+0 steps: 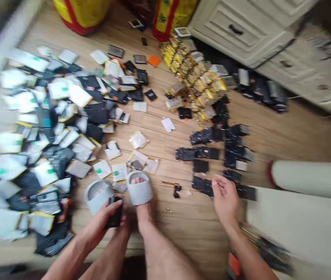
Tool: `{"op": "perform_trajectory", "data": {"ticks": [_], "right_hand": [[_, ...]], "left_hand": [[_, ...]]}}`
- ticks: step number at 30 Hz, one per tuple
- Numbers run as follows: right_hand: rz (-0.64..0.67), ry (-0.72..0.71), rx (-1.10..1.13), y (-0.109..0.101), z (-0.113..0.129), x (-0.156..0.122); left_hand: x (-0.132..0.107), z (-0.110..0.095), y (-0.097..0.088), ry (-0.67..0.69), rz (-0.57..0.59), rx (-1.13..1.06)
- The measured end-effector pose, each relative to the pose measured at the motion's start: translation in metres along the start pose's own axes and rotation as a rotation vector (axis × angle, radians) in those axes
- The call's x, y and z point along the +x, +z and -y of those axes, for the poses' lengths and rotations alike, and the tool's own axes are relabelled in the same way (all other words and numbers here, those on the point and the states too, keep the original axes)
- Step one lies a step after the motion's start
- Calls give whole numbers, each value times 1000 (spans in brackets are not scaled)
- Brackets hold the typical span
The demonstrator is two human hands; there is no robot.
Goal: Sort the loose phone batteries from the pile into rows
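Observation:
My left hand [115, 214] is closed around a small stack of flat black packs [114, 217] that look like phone batteries. It is over my lower legs, near the left slipper. My right hand [226, 198] has its fingers curled together at the right end of a row of similar black packs [202, 185] on the floor. Blur hides whether anything is between those fingertips. More rows of black packs [235, 146] stand just beyond this hand. A single flat black piece [201, 166] lies between the rows.
A wide heap of white and black flat packs [78, 95] spreads on the left. Rows of gold-coloured packs [196, 77] stand by the white cabinet [253, 29]. Yellow-red bags [80, 13] are at the back. Small black scraps [177, 190] lie in front of me.

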State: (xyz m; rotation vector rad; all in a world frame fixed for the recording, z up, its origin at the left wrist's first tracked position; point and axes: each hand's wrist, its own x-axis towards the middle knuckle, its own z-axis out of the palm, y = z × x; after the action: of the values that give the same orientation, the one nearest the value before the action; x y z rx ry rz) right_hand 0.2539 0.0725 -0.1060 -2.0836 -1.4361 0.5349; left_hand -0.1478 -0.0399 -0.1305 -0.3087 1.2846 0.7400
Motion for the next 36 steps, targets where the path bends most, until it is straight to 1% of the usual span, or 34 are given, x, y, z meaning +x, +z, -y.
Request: {"op": "perform_trajectory", "data": {"ticks": [2, 4, 5, 6, 8, 10, 11, 13, 14, 16, 17, 18, 20, 22, 24, 27, 29, 31, 33, 36], "right_hand": [[248, -20, 148, 46, 36, -5], [503, -77, 263, 103, 75, -7], [606, -120, 305, 133, 96, -7], [667, -165, 323, 165, 117, -4], [732, -228, 299, 225, 159, 6], [750, -207, 215, 279, 201, 21], [740, -201, 175, 303, 221, 27], [738, -253, 123, 341, 258, 34], [751, -287, 109, 356, 274, 34], [785, -348, 64, 376, 294, 28], [802, -347, 55, 381, 298, 23], [817, -303, 80, 382, 297, 18], [830, -132, 200, 375, 281, 8], [830, 58, 362, 356, 250, 1], [824, 200, 514, 330, 214, -4], [789, 358, 670, 292, 168, -10], [748, 368, 640, 275, 148, -14], [703, 341, 589, 266, 137, -19], [666, 339, 586, 261, 131, -24], [656, 419, 682, 255, 128, -31]], "left_hand": [[-5, -4, 3, 52, 60, 34], [-5, -11, 4, 88, 37, 4], [-4, -14, 3, 105, 27, -22], [-3, -16, 1, 126, 19, -49], [0, -21, -2, 161, 21, -98], [4, -25, -5, 183, 26, -149], [5, -27, -7, 187, 28, -178], [7, -32, -9, 189, 31, -238], [7, -35, -9, 192, 34, -266], [8, -41, -11, 197, 37, -313], [8, -44, -13, 201, 34, -329], [8, -47, -14, 205, 28, -342], [9, -53, -17, 218, 4, -362], [10, -58, -20, 240, -19, -383], [11, -61, -23, 262, -25, -405], [11, -62, -24, 267, -29, -415], [10, -62, -23, 264, -28, -409], [9, -61, -23, 258, -29, -403], [8, -61, -22, 251, -40, -400], [7, -60, -21, 240, -67, -394]]}}
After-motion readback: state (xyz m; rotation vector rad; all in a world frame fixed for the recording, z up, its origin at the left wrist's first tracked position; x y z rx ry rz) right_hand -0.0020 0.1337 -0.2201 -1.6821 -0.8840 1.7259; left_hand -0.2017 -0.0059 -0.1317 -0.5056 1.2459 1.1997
